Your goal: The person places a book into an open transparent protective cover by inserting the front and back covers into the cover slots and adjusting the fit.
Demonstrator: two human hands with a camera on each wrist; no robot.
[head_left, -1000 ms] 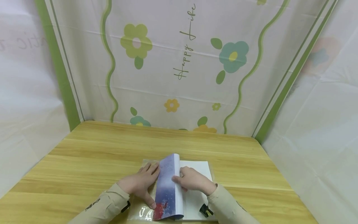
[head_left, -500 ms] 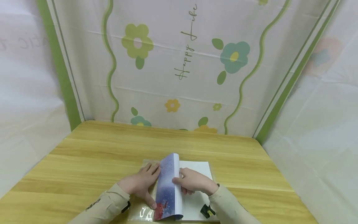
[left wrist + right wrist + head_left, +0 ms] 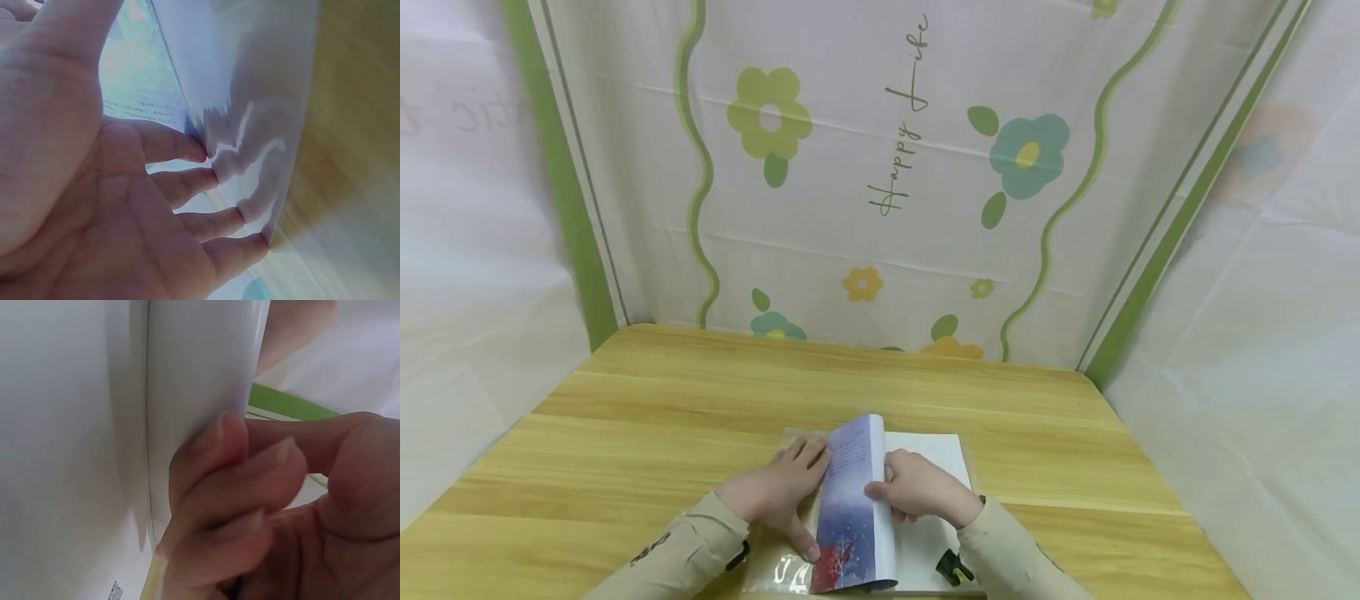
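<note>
A book lies open on the wooden table (image 3: 662,417) near its front edge, on a clear plastic sleeve (image 3: 782,571). Its blue cover (image 3: 850,508) stands raised along the spine, and the white page (image 3: 936,454) lies flat to the right. My right hand (image 3: 917,487) pinches the cover's edge between thumb and curled fingers; in the right wrist view the fingertips (image 3: 215,440) curl round the white cover edge (image 3: 200,369). My left hand (image 3: 778,492) lies flat on the plastic sleeve (image 3: 262,125) left of the cover, fingers (image 3: 187,150) straight against it.
A white curtain with green flowers and the words "Happy Life" (image 3: 898,125) hangs behind the table. White sheets close off both sides. Bare wood runs left, right and behind the book. A small black and yellow object (image 3: 951,568) sits at my right wrist.
The blue cover has tipped slightly further right and my right hand's fingers have curled tighter on its edge. The left hand has stayed put.
</note>
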